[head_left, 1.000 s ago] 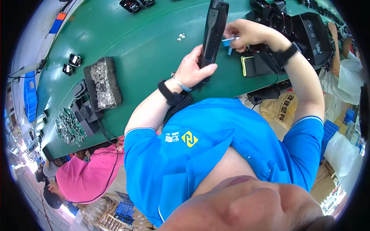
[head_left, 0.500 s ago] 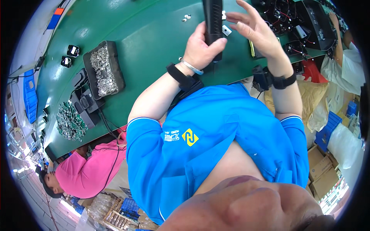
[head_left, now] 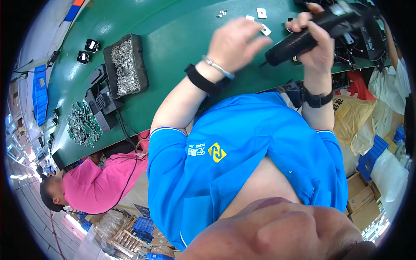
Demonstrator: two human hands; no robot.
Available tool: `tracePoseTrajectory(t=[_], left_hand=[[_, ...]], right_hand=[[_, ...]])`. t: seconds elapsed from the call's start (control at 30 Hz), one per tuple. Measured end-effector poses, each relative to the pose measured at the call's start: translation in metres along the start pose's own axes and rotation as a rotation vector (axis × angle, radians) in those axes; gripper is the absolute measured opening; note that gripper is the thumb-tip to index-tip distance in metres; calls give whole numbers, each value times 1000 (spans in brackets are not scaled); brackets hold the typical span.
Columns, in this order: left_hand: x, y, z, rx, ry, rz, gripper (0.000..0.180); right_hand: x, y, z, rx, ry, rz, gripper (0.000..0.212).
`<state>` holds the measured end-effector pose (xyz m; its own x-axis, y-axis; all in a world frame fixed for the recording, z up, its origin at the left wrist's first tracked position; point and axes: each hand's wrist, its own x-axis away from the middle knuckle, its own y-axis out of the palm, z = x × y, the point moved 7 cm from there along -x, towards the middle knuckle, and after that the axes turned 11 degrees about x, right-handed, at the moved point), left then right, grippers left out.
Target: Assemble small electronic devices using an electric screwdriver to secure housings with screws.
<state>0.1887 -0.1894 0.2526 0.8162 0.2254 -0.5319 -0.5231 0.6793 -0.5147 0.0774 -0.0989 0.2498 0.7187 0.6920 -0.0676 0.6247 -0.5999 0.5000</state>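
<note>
My right hand (head_left: pixel 318 47) is wrapped around a long black cylindrical tool (head_left: pixel 292 47) with a thin tip at its lower left end. The tool lies tilted, its far end rising to the upper right, blurred by motion; its exact kind I cannot make out. To its left, my left hand (head_left: pixel 236 43) is raised over the green table (head_left: pixel 182 56), thumb and fingers apart, with nothing visible in it. Just past the left fingertips lies a small white square piece with a dark hole (head_left: pixel 265 30). Another white piece (head_left: pixel 261 13) sits farther back.
At left stands a black tray (head_left: pixel 141 65) of small metal parts, beside a dark grey device (head_left: pixel 104 102) and a pile of green circuit boards (head_left: pixel 84 125). Black housings with red wires (head_left: pixel 368 39) crowd the right. A person in pink (head_left: pixel 99 180) is at the left table edge.
The black tool has passed from my left hand to my right, swinging from upright to tilted and moving right. My left hand has let go and opened; my right hand has closed.
</note>
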Motion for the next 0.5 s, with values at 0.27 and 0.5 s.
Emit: tracePoseTrajectory(t=[0.27,0.5], left_hand=[[-24,27,-56,-397,-406,-292,42],[-26,33,-60,-433,-404,-389,19]], right_hand=[[5,8,-23,224,-340,-229,43],[11,15,-23,342,-344,-184,42]])
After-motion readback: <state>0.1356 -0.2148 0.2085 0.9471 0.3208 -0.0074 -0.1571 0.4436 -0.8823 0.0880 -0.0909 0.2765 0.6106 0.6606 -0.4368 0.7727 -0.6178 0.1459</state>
